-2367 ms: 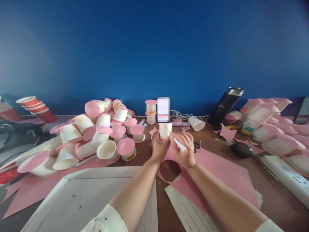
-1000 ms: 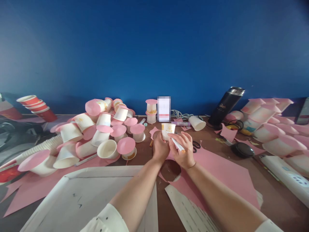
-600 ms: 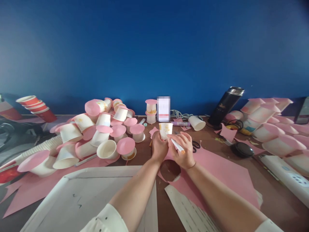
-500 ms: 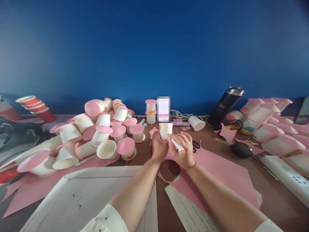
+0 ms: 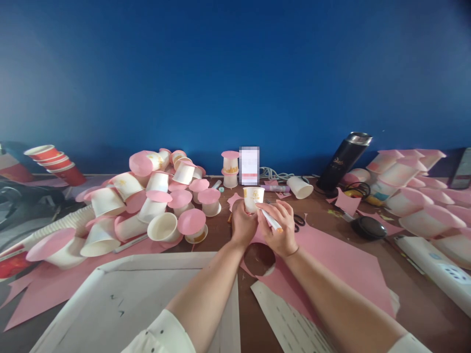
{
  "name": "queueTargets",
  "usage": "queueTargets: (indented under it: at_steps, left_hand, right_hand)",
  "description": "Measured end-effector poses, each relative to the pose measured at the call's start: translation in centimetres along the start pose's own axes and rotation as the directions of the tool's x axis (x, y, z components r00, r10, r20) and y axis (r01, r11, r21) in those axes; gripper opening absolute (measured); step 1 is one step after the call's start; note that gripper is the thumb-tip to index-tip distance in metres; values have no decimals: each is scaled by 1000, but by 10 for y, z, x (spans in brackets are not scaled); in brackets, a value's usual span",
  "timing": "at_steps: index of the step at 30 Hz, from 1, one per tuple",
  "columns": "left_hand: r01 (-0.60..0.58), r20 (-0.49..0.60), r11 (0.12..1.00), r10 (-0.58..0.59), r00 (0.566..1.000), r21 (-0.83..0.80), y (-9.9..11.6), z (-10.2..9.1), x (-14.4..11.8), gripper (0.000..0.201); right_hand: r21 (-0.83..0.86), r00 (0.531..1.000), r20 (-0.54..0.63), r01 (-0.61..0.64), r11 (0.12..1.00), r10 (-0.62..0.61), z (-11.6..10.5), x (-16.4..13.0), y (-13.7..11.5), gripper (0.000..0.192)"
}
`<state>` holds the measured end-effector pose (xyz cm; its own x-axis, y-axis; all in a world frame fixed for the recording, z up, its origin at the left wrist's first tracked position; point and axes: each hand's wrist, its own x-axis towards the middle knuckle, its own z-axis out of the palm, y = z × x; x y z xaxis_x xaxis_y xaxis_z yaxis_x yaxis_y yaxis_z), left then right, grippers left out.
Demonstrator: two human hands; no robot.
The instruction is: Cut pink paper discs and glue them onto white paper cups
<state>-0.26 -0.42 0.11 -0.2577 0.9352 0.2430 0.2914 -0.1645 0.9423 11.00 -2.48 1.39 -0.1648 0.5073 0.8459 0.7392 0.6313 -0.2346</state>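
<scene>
My left hand (image 5: pixel 244 226) is closed round the lower part of a white paper cup (image 5: pixel 253 196) with a yellow print. The cup stands upright, its rim toward the blue wall. In my right hand (image 5: pixel 277 228) is a white marker pen (image 5: pixel 271 219) with an orange end, its other end close to the cup's side. Whether the tip touches the cup I cannot tell. Below the hands lies a pink paper sheet (image 5: pixel 342 260) with a round hole cut in it. Black-handled scissors (image 5: pixel 300 223) lie just right of my right hand.
Paper cups with pink discs (image 5: pixel 191 223) are heaped on the left, with more (image 5: pixel 423 206) on the right. A black thermos (image 5: pixel 344 162) leans against the wall. A black mouse (image 5: pixel 368 227) and white power strip (image 5: pixel 434 264) lie at right. A phone-like screen (image 5: pixel 249 164) stands behind the cup.
The cup and both hands have shifted very slightly to the right. The pen stays in my right hand and the cup in my left.
</scene>
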Motion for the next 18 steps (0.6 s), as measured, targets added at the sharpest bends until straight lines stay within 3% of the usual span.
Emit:
queueTargets:
  at_steps: [18]
  left_hand:
    - [-100, -3, 993, 101, 995, 65, -6, 3, 0, 14]
  right_hand:
    - [-9, 1000, -13, 7, 1000, -8, 0, 1, 1, 19]
